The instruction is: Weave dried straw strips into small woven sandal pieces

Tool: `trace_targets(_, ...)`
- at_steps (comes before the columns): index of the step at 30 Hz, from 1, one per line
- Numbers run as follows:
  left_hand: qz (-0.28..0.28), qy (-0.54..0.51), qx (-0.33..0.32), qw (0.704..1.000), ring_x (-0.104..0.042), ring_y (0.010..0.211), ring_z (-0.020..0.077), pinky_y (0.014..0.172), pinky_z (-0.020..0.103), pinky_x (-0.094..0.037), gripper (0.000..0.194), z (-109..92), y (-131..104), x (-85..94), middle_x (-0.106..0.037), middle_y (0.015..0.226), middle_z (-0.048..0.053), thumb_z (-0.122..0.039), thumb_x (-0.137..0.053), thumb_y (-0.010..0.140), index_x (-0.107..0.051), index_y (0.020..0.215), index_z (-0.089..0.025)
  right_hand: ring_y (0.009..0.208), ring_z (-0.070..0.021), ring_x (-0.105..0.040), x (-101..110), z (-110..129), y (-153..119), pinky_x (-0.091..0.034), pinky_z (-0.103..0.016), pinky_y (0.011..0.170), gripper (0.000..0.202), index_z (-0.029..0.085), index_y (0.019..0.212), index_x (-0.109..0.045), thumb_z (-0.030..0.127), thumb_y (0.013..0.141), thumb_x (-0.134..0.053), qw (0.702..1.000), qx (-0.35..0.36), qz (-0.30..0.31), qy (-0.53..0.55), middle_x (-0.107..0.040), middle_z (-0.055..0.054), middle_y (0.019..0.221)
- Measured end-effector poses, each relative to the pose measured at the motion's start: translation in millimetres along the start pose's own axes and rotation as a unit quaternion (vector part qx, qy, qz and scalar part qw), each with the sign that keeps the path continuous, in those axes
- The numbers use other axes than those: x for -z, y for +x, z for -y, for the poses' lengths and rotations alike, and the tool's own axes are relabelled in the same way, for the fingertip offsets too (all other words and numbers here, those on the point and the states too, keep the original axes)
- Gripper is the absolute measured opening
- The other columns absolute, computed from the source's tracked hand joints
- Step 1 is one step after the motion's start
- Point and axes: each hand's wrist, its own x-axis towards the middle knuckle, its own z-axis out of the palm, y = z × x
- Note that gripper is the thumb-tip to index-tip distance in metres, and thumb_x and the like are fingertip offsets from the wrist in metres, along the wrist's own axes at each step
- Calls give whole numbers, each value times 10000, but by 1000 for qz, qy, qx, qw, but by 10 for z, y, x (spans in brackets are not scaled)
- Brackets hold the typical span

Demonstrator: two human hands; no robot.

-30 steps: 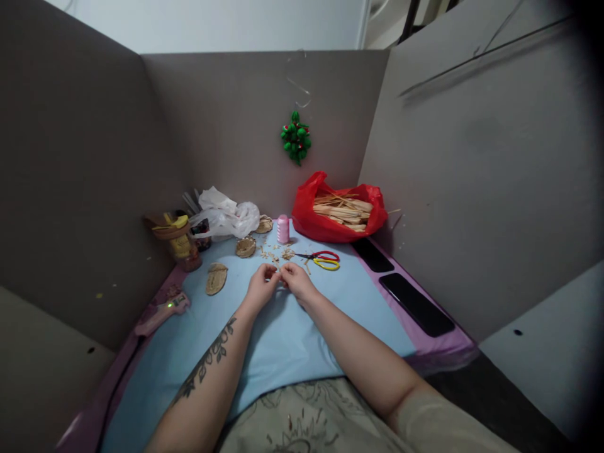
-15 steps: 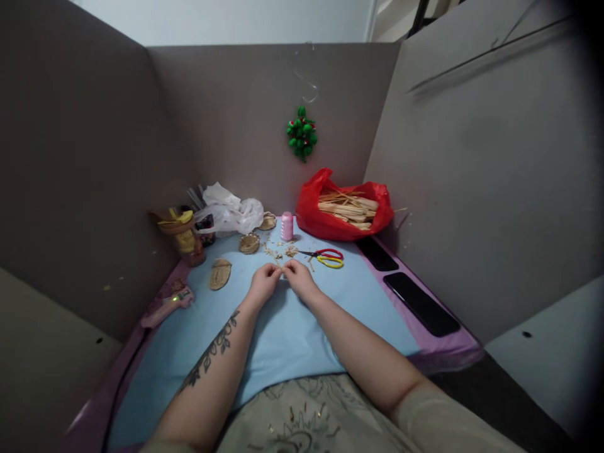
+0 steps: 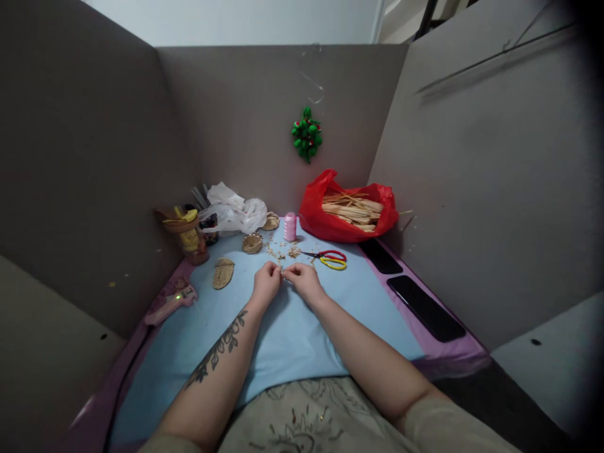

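Left hand [image 3: 267, 280] and right hand [image 3: 304, 282] pinch a pale strip [image 3: 282, 270] — between them.

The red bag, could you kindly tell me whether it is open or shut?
Open: the red bag's mouth gapes, showing pale dry strips inside.

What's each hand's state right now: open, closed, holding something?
Left hand: closed, pinching a tiny pale piece, too small to identify.
Right hand: closed, apparently pinching the same piece.

The left hand [image 3: 267, 281] and right hand [image 3: 306, 282] nearly meet above the counter [image 3: 302, 340], fingers pinching a tiny pale piece [image 3: 282, 271]. Scissors [image 3: 321, 255] lie just beyond, right; a red bag [image 3: 314, 211] sits far right, a glue gun [image 3: 170, 306] left.
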Motion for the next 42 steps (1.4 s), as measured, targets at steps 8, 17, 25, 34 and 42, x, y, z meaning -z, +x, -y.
trace_targets(8,-7,-269,122,955,-394,422,57,455,182,-315,202,24,35,28,-444,478,-75,-294,-614,588,-465,629,-163,799,-162,-563,-71,98,-141,-407,-279,761,187,212,872,-687,197,759,-539,968,195,43,-150,-663,-42,830)
trace_targets(17,114,-161,10,980,-414,435,69,452,195,-312,169,-93,-68,-52,-506,517,-45,-311,-539,711,-491,645,-163,548,-111,-461,62,-55,144,-342,-238,530,223,158,668,-616,381,657,-620,987,-40,7,154,-568,12,594)
trace_targets(25,127,-281,62,949,-420,447,52,470,189,-330,237,-147,-91,-94,-513,556,-43,-359,-603,677,-490,680,-151,483,-92,-454,-3,-17,177,-358,-239,499,252,180,605,-521,366,580,-689,927,-112,10,357,-515,35,540)
trace_targets(34,78,-248,70,963,-421,432,61,450,191,-318,229,-105,-68,-20,-504,525,-44,-352,-598,674,-490,663,-151,476,-74,-483,96,11,100,-353,-203,466,240,155,717,-546,331,627,-682,960,-69,144,230,-577,21,592)
trace_targets(42,73,-201,54,975,-436,456,72,474,196,-340,181,-128,-82,-14,-513,549,-44,-326,-564,678,-496,658,-159,377,-54,-358,45,-86,134,-263,-187,373,144,173,646,-501,286,662,-588,983,-40,98,148,-487,60,492)
